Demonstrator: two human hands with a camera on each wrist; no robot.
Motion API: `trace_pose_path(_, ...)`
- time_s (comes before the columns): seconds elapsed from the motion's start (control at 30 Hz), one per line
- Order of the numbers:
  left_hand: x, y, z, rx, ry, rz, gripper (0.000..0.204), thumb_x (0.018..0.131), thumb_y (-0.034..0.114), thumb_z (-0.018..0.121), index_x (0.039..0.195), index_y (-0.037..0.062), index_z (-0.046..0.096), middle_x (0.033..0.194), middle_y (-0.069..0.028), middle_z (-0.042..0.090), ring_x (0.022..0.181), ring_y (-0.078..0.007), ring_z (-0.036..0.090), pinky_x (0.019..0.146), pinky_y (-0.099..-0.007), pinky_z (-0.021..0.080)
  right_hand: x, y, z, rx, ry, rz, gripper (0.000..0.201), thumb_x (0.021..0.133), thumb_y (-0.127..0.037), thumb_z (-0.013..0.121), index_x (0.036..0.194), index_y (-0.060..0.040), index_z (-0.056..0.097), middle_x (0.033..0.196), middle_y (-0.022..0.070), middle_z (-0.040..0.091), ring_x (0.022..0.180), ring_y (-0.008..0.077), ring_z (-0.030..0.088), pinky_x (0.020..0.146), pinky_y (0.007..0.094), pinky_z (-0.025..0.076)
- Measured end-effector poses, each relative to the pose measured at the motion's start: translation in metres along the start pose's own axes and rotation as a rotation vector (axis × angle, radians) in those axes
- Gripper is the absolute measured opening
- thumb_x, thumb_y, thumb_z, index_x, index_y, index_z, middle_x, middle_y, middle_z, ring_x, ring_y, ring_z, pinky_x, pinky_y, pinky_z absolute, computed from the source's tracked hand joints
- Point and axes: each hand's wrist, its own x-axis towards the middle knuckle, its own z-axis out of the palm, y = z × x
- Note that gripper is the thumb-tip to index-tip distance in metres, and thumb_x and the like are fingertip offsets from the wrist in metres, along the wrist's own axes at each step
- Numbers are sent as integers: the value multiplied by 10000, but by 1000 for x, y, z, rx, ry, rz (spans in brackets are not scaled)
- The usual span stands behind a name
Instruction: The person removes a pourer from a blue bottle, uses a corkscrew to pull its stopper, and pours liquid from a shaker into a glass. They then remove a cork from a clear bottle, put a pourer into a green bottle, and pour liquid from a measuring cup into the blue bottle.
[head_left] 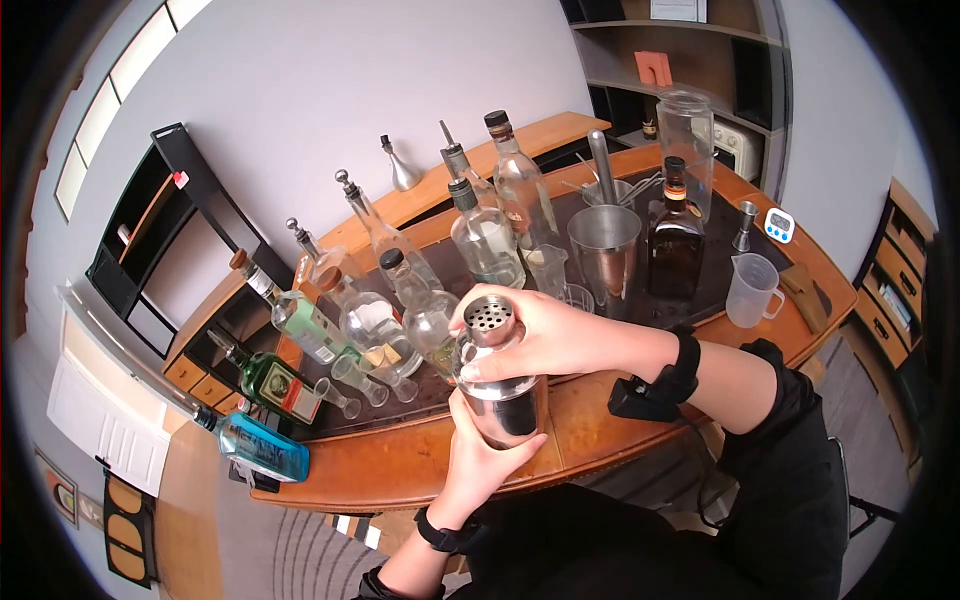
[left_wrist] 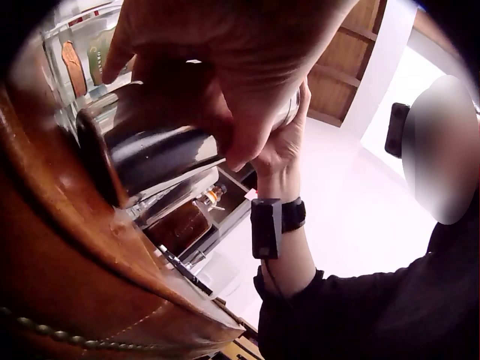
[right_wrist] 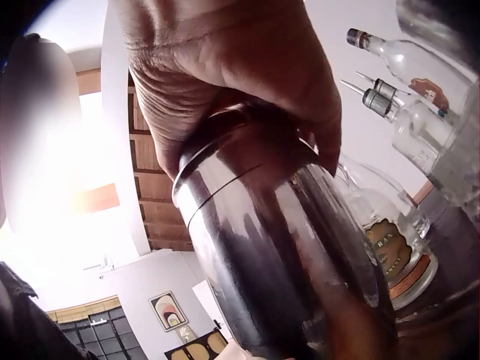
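Both hands hold a polished metal cocktail shaker [head_left: 508,415] over the table's front edge. Its perforated strainer top [head_left: 490,316] is uncovered, so the holes show in the head view. The left hand [head_left: 474,468] grips the lower cup from below, thumb along its side. Around the shoulder and strainer curls the right hand [head_left: 560,335], its thumb lying across the front. In the left wrist view the shaker [left_wrist: 161,150] tilts close above the leather edge. From the right wrist, the right hand [right_wrist: 232,52] covers the upper part of the shaker [right_wrist: 262,240].
Several clear bottles [head_left: 490,240] stand behind the shaker. A blue bottle [head_left: 262,446] and a green bottle [head_left: 275,385] are at left, near small glasses [head_left: 345,400]. Right lie a metal tin [head_left: 605,250], dark bottle [head_left: 675,245], plastic jug [head_left: 752,290], jigger [head_left: 744,225] and timer [head_left: 779,225].
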Motion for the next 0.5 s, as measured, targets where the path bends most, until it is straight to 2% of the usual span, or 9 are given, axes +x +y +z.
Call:
trace_pose_path(0.07,0,2,-1,-11,-8,-12,1015,684,213,871,1384,-2,169,1269,-246,506,1156,-316,565,959,-398,465,3,0,1,105,-64,-110,347,858,-232,745,1097,-38,583,1016,30,624,970,99,575,860,288,482)
trace_pose_path(0.1,0,2,-1,-8,-22,10,999,685,211,870,1374,-1,178,1268,-247,506,1159,-316,564,958,-399,466,6,-2,-1,12,-69,-93,281,860,-221,736,1030,-32,617,967,28,643,942,103,587,838,292,482)
trace_pose_path(0.2,-2,3,-1,-3,-31,5,973,687,205,869,1355,-3,193,1268,-251,506,1160,-315,565,956,-401,468,9,-8,-5,12,-148,-75,257,858,-217,729,1006,-31,631,931,35,663,905,103,599,819,285,481)
trace_pose_path(0.23,-3,3,-1,2,-30,-19,961,687,202,869,1345,-5,199,1269,-253,505,1159,-315,566,954,-401,469,11,-7,-6,-28,-142,-115,238,859,-212,721,983,-26,640,912,37,675,875,96,605,806,276,482)
trace_pose_path(0.33,-3,-6,1,-57,-12,11,956,687,207,871,1329,-24,201,1248,-254,530,1128,-310,590,936,-390,486,15,-4,-3,22,-135,-94,221,851,-198,724,962,-24,646,907,33,675,868,91,605,801,270,485)
trace_pose_path(0.4,-3,-2,1,-58,-11,-10,954,686,211,873,1321,-35,205,1232,-253,545,1112,-302,602,928,-382,493,14,0,6,77,-103,-78,207,842,-178,725,952,-20,650,897,31,675,860,92,607,796,272,489)
trace_pose_path(0.5,-6,-8,0,-40,-22,-14,949,683,218,876,1309,-51,215,1205,-247,572,1083,-287,621,912,-368,506,5,0,19,78,52,-101,206,821,-141,722,961,-12,643,893,38,673,854,93,608,798,277,494)
